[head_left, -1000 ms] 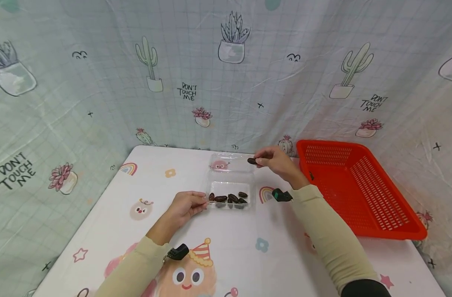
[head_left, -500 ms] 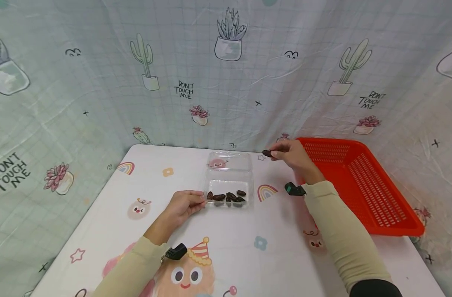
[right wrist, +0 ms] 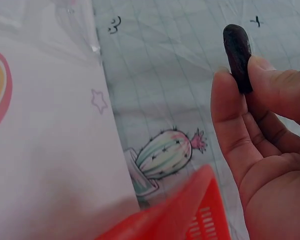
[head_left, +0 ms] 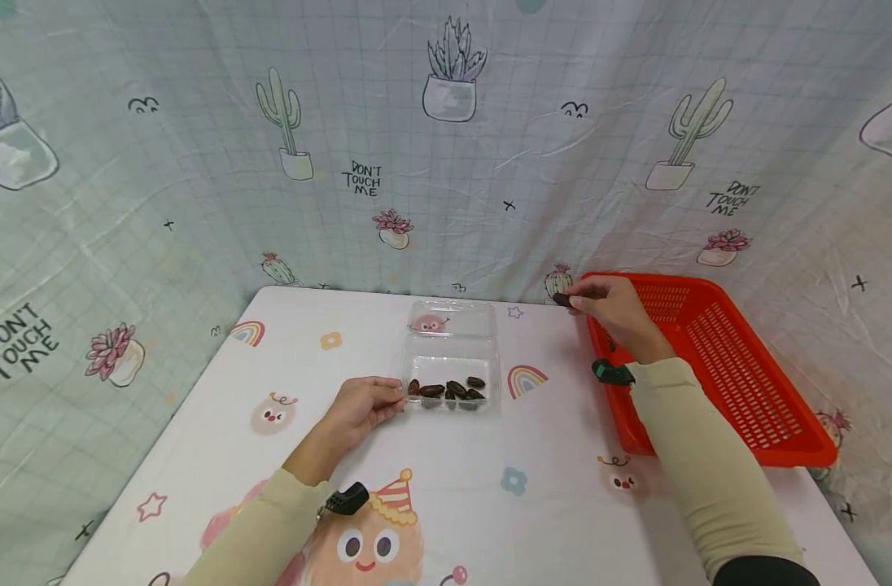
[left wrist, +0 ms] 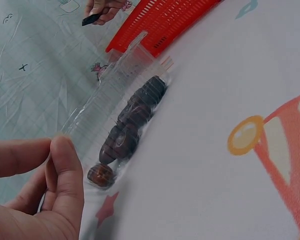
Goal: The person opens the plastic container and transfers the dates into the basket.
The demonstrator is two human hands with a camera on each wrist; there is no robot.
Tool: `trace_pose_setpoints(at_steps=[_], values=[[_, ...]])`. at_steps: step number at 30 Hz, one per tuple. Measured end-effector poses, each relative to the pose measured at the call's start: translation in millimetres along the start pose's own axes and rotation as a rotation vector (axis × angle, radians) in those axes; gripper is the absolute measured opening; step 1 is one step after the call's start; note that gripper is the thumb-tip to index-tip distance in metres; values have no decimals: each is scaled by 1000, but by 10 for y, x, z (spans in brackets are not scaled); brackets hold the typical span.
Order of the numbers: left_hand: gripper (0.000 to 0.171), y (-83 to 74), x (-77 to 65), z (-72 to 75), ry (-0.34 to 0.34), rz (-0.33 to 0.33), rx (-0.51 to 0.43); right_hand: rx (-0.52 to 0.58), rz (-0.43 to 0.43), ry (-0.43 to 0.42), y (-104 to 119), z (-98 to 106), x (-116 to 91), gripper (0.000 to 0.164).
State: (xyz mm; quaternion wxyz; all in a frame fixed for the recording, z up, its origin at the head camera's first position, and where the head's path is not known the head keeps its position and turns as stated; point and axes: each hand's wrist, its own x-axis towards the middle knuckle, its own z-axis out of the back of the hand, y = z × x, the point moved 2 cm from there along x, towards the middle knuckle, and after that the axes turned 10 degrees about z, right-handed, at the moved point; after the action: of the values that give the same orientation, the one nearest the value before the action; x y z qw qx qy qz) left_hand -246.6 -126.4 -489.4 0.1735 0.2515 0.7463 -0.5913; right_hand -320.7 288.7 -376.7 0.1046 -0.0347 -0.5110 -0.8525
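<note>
Remote log, right side: the right hand [head_left: 616, 316] pinches one dark date [head_left: 561, 299] between thumb and finger by its lower end; on my right wrist view most of it stands clear of the fingertips. It is held in the air at the far left corner of the red basket [head_left: 739, 366].

Left side: the left hand [head_left: 364, 408] pinches the near left edge of the clear box [head_left: 453, 368], where more dates [head_left: 456, 389] lie along the near side.

Handling, my estimate: date light, probably soft under a glossy skin, perhaps sticky; I would grip it across its middle, gently, since a hard squeeze could dent it. Box thin, flexible, nearly weightless, likely to slide; I would steady it by the rim, without crushing.
</note>
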Motion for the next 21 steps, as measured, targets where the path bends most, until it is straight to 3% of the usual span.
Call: trace_pose_setpoints(at_steps=[11,21], values=[[39,8,-14,19,-9,3,-11,44,-76,-11,-252,236,-35,37],[39,10,11,-3,5,-13,-3,27,-104,-75,-434,461,-117,40]])
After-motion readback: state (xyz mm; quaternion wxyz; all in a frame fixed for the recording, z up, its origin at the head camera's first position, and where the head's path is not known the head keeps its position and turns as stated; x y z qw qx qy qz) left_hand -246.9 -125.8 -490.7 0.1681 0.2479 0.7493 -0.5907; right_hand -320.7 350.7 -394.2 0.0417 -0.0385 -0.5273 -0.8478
